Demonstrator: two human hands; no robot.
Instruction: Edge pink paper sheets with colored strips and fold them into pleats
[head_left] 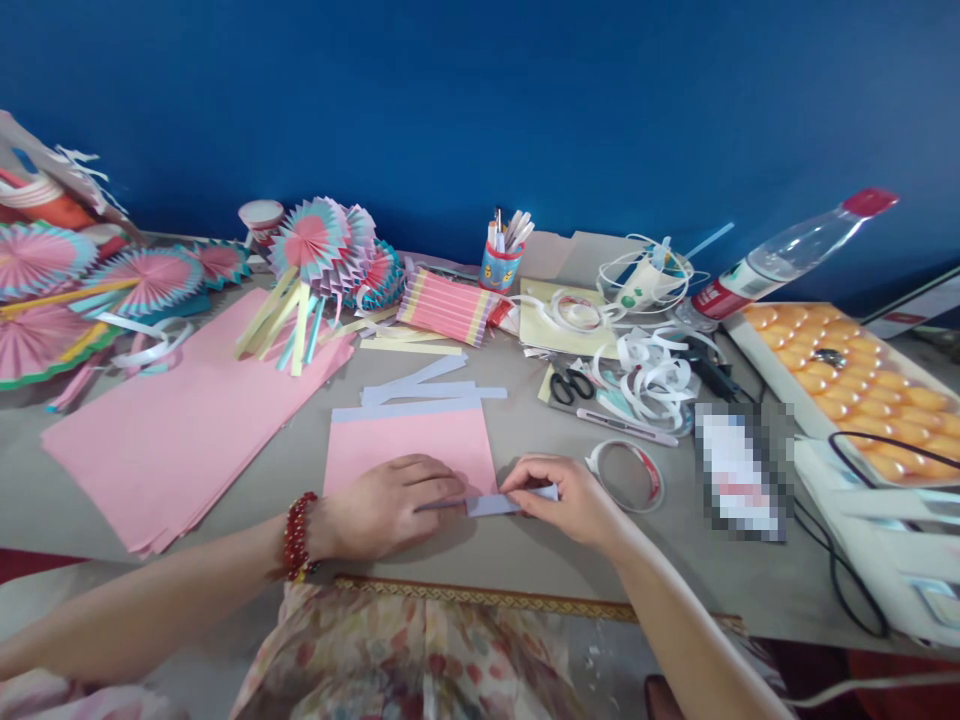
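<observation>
A narrow lavender paper strip (pixel 491 504) lies across the lower edge of a pink sheet (pixel 409 435). My left hand (pixel 390 505), with a red bead bracelet at the wrist, rests on the sheet and grips the strip's left part between thumb and fingers. Near the strip's right end, my right hand (pixel 559 490) pinches it between thumb and forefinger. Another lavender band (pixel 405 407) runs along the sheet's upper edge. Loose lavender strips (pixel 420 385) lie just beyond it. My left hand hides part of the sheet and the strip's left end.
Stacked pink paper (pixel 187 430) and folded paper fans (pixel 322 240) are at left. A tape roll (pixel 626 475), scissors (pixel 571 384), a utility knife (pixel 626 427) and curled white strips (pixel 652 380) lie at right. Behind stand a pen cup (pixel 501 262) and a tilted bottle (pixel 787 260).
</observation>
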